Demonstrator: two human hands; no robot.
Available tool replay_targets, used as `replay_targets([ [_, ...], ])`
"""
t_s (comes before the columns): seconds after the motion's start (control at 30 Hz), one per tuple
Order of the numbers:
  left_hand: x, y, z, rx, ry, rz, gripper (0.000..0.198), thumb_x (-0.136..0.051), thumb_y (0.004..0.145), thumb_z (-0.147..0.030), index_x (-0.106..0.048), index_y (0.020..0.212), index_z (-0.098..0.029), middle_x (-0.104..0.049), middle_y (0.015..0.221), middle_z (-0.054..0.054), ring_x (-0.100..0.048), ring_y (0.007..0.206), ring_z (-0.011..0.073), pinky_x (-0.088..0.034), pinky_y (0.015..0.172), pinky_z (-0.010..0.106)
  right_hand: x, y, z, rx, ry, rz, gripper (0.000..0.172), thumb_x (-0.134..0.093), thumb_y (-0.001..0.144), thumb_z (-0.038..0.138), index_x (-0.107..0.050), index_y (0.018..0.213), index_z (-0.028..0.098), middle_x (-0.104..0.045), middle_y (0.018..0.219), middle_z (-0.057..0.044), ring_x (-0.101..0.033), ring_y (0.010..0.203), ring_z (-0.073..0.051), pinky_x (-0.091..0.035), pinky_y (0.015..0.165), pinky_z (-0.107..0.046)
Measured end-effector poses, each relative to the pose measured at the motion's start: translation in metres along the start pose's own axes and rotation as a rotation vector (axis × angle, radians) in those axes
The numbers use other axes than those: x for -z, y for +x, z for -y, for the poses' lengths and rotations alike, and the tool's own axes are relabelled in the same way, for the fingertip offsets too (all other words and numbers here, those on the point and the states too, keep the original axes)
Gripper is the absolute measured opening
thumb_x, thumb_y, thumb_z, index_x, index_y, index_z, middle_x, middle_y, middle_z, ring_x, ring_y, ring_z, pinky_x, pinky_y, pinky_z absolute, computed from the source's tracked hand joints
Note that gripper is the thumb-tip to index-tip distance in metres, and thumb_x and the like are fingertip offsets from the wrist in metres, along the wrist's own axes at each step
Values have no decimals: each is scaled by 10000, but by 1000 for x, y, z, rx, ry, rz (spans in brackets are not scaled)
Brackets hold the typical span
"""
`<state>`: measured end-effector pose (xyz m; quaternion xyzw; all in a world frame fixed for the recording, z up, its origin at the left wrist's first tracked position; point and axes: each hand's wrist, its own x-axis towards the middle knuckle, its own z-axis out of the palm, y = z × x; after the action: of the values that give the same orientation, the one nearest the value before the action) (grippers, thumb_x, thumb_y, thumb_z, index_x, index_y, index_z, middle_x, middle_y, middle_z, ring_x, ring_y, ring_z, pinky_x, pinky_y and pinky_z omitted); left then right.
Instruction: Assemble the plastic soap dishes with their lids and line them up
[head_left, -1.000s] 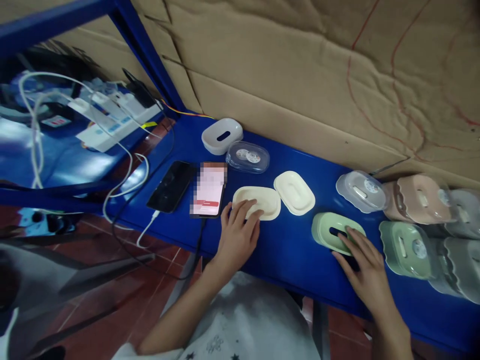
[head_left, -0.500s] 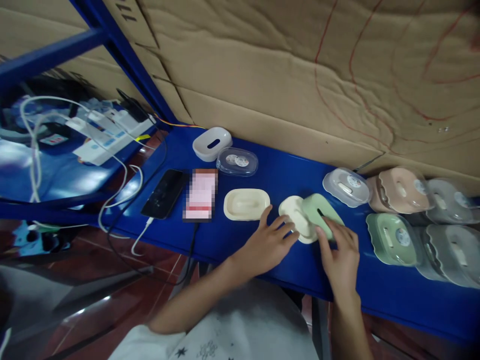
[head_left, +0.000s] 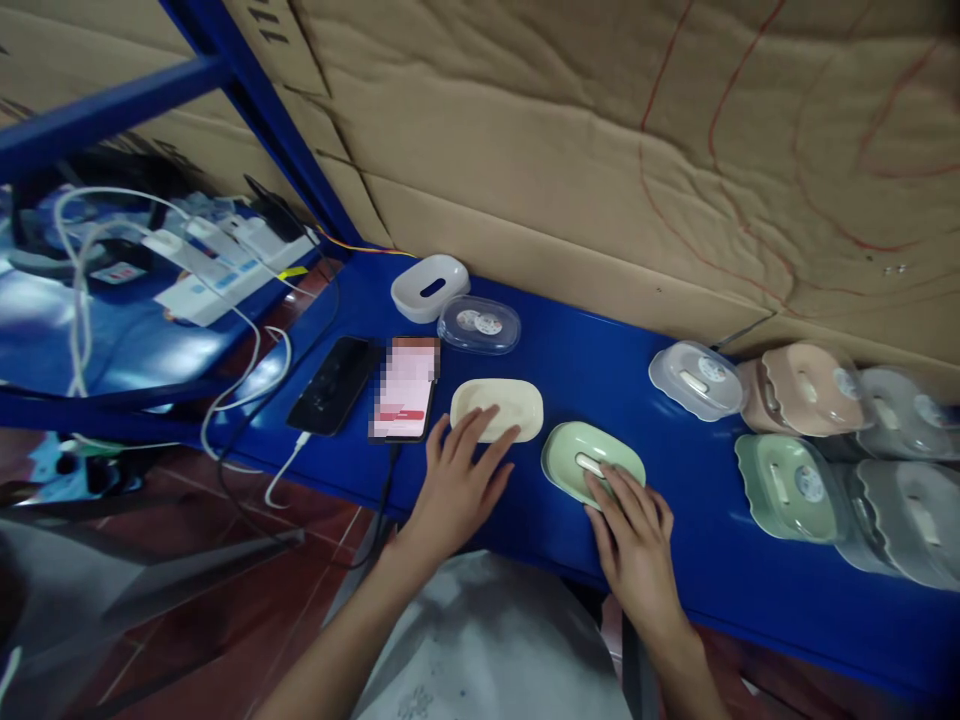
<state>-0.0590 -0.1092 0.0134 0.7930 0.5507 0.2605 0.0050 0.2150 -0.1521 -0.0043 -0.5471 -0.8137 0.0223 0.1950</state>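
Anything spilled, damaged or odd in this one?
Nothing looks spilled or damaged. One oddity: the lit phone, left of the cream dish, has its picture broken into coarse squares, unlike the dark phone beside it.

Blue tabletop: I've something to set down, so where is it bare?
Behind the green dish, between the clear lid and the lidded white box; also between the right hand and the lidded green box. Crowded: around the pink box and the phones.

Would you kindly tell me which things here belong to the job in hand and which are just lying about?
Likely the job's:
green dish, at the right hand
cream tray, at the left hand
white dish, clear lid and lidded dishes

Apparently just lying about:
dark phone
lit phone
power strip
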Motion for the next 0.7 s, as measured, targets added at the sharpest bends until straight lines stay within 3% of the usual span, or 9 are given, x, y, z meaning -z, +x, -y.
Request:
replay_targets([
  [0.13, 12, 40, 25, 3, 55, 10, 472, -547, 1048, -156, -563, 1516, -214, -583, 1575, 161, -566, 1439, 323, -410, 1218, 541, -4, 2, -1, -16, 29, -1, 481, -517, 1083, 192, -523, 1553, 297, -587, 1580, -78, -514, 1485, -283, -358, 1188, -504],
  [0.2, 16, 71, 45, -13, 118, 88, 554, -541, 1005, -98, -541, 1549, -205, -516, 1639, 168, -512, 1496, 353, -384, 1235, 571, -7, 4, -3, -17, 56, -3, 493, -509, 1086, 202, -507, 1567, 310, -555, 1608, -81, -484, 1512, -293, -367, 1199, -526],
  [0.3, 15, 121, 82, -23, 182, 218, 731, -673, 874, -56, -519, 1571, -216, -346, 1740, 193, -337, 1607, 418, -256, 1282, 665, -10, 6, -5, -4, 113, -16, 518, -513, 1084, 225, -482, 1587, 346, -481, 1665, -83, -431, 1555, -312, -386, 1217, -563],
  [0.4, 10, 157, 113, -2, 189, 342, 764, -779, 818, -113, -540, 1539, -192, -425, 1688, 226, -413, 1558, 448, -296, 1244, 700, -9, 6, -6, -25, 166, -25, 556, -545, 1079, 266, -442, 1612, 387, -376, 1727, -77, -364, 1595, -332, -408, 1225, -591],
  [0.53, 2, 161, 119, -33, -42, 302, 550, -797, 885, -295, -659, 1410, -211, -616, 1529, 169, -573, 1433, 370, -427, 1204, 588, -4, 5, -4, -129, 253, 1, 646, -576, 1077, 358, -325, 1671, 400, -221, 1790, -78, -270, 1636, -354, -440, 1223, -602],
  [0.7, -2, 128, 83, -63, -353, 258, 431, -778, 922, -377, -716, 1333, -266, -664, 1468, 101, -595, 1401, 299, -452, 1217, 510, -2, 9, -7, -212, 344, -14, 736, -590, 1073, 401, -216, 1707, 383, -161, 1803, -97, -231, 1652, -345, -427, 1245, -606],
])
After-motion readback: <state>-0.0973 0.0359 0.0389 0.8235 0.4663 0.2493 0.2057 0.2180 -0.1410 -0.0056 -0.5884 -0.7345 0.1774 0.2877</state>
